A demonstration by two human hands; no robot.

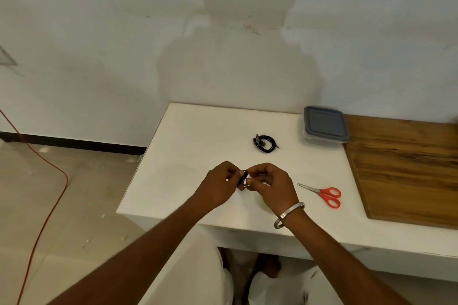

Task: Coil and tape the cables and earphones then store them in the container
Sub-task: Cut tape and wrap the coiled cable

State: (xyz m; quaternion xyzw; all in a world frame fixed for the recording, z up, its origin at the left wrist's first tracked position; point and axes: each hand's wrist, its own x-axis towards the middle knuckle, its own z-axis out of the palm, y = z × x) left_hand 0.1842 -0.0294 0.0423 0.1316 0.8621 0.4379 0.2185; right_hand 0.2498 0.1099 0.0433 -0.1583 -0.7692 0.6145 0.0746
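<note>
A: Where is the cable that is being worked on?

B: Above the middle of the white table, raised off the top and pinched between both hands. It is a small dark cable bundle, and most of it is hidden by the fingers.

A: Which way does it run?

B: The part that shows stands close to upright, its long axis going from the near edge of the table toward the wall, tipped slightly to the right at the top. I cannot tell which end is which.

A: And the hands?

B: The left hand grips the bundle from the left with thumb and fingertips closed on it. The right hand is closed on it from the right, fingers curled over the top. A pale bit shows between the fingertips; whether it is tape I cannot tell. A metal bangle sits on the right wrist.

A: Anything else of the task's?

B: A coiled black cable lies flat on the table beyond the hands, a plug end poking out to the right. The container, clear with a grey lid shut on it, stands at the far right of the white top, just beside a wooden board. Orange-handled scissors lie right of the hands, blades pointing left.
</note>
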